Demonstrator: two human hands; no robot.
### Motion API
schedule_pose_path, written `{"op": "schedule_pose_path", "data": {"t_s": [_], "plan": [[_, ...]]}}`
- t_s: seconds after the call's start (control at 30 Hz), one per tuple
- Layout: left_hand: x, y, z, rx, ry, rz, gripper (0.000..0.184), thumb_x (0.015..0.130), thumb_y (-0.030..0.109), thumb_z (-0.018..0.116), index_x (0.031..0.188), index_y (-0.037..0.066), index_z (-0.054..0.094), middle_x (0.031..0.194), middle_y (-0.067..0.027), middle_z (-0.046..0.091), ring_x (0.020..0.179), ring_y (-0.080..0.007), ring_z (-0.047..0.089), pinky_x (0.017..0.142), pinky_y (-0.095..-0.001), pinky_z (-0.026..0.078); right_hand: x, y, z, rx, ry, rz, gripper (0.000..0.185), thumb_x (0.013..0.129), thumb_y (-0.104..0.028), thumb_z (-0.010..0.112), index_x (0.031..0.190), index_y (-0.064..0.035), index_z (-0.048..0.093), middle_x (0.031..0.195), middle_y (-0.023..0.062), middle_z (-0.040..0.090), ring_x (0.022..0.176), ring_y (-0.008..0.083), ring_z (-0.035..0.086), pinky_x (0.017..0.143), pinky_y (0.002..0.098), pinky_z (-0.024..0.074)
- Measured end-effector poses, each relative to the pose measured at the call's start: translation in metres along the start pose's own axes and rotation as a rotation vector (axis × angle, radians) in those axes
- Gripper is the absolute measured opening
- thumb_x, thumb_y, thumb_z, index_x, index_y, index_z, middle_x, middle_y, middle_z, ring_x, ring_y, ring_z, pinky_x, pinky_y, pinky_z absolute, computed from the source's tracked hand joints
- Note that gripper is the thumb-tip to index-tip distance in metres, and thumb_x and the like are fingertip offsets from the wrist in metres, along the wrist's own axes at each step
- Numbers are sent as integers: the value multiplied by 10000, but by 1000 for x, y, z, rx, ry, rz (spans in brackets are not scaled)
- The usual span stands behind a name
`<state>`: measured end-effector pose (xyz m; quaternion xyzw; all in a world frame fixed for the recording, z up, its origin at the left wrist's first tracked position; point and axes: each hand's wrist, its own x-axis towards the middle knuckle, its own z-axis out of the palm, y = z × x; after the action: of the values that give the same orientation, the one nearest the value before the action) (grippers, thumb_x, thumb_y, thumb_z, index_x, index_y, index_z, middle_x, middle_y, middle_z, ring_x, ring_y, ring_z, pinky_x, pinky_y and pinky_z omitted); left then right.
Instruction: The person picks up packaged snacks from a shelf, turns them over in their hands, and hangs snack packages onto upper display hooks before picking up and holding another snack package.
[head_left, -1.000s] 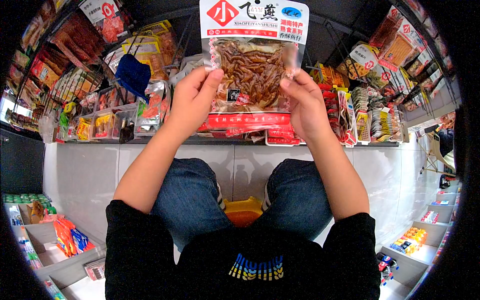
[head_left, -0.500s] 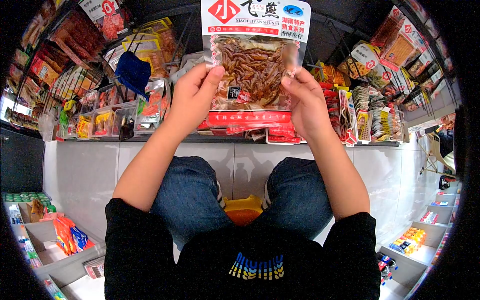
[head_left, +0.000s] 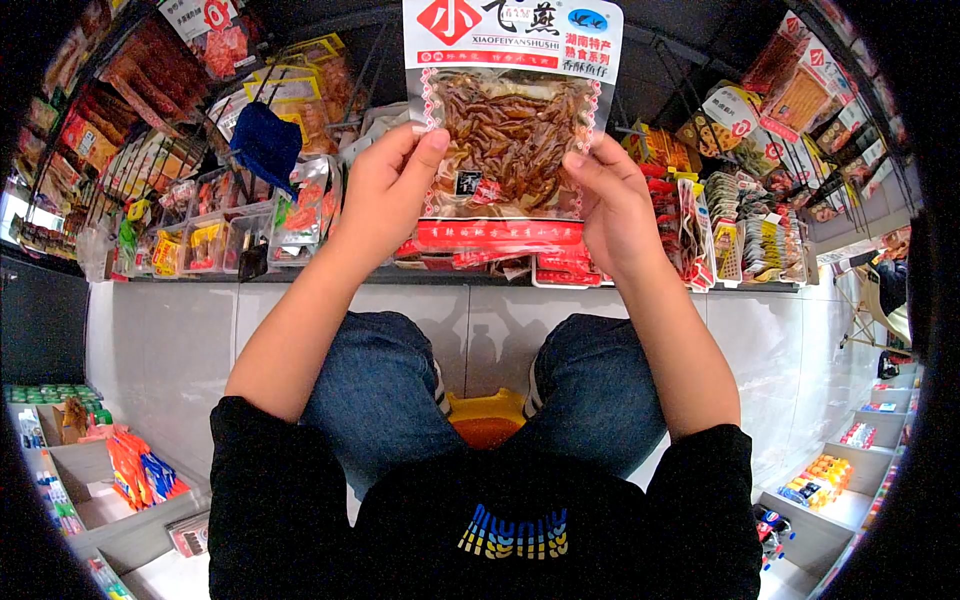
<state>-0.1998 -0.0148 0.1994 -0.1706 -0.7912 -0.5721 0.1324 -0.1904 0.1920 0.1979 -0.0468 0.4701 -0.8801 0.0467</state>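
Observation:
A clear-fronted snack packet (head_left: pixel 510 150) with brown dried fish inside is held upright before me, its printed white top running to the upper edge of the view. My left hand (head_left: pixel 392 185) pinches its left side, thumb on the front. On the opposite side, my right hand (head_left: pixel 615 195) grips the border the same way, fingers mostly hidden behind. Below the packet, several red packets (head_left: pixel 568 268) lie on the low shelf. A dark blue cloth-like thing (head_left: pixel 266 145) hangs to the left of my left hand.
Clear plastic bins (head_left: pixel 245 240) with small packs stand on the shelf at left. Rows of small packets (head_left: pixel 768 235) fill the right side, with hanging bags (head_left: pixel 800 90) above. Between my knees is a yellow stool (head_left: pixel 487 410). Grey compartments (head_left: pixel 100 480) with goods stand at lower left.
Both hands keep their hold on the packet, which stays in nearly the same place. A blurred patch of glare near its upper right corner is gone.

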Motion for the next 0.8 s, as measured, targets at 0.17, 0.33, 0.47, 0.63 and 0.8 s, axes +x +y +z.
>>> {"op": "schedule_pose_path", "data": {"t_s": [0.17,0.33,0.47,0.63,0.8], "plan": [[2,-2,1,-79,-24,-91,205,881,217,478,879,18,526,622,29,469,578,-40,409,525,-202,357,0,-1,-1,-54,10,-38,261,774,-38,558,1033,-21,533,939,52,587,835,123,554,744,252,437],[5,-7,4,-211,82,4,340,802,153,583,1072,24,420,895,-39,493,744,-84,452,639,-213,398,2,-1,-5,-88,41,-84,248,763,-28,570,1009,-22,540,901,37,585,794,104,542,714,231,422],[5,-3,1,-3,175,125,433,748,25,571,1136,25,379,1049,-78,460,906,-136,441,812,-269,373,2,-5,-3,-71,119,-167,241,760,-17,568,999,-27,542,856,25,580,754,94,533,679,223,420],[-3,12,6,-39,11,191,434,760,15,542,1165,27,387,1075,-73,453,928,-143,443,828,-275,370,-1,-13,-4,-16,108,-179,235,758,-22,572,991,-28,544,865,29,582,734,83,528,638,210,415],[-8,16,23,-112,-114,186,543,751,50,567,1244,51,339,1133,-126,413,980,-195,464,797,-297,413,-6,-8,11,-117,144,-291,269,765,-18,573,1027,-16,513,896,37,577,767,85,529,652,216,419]]}}
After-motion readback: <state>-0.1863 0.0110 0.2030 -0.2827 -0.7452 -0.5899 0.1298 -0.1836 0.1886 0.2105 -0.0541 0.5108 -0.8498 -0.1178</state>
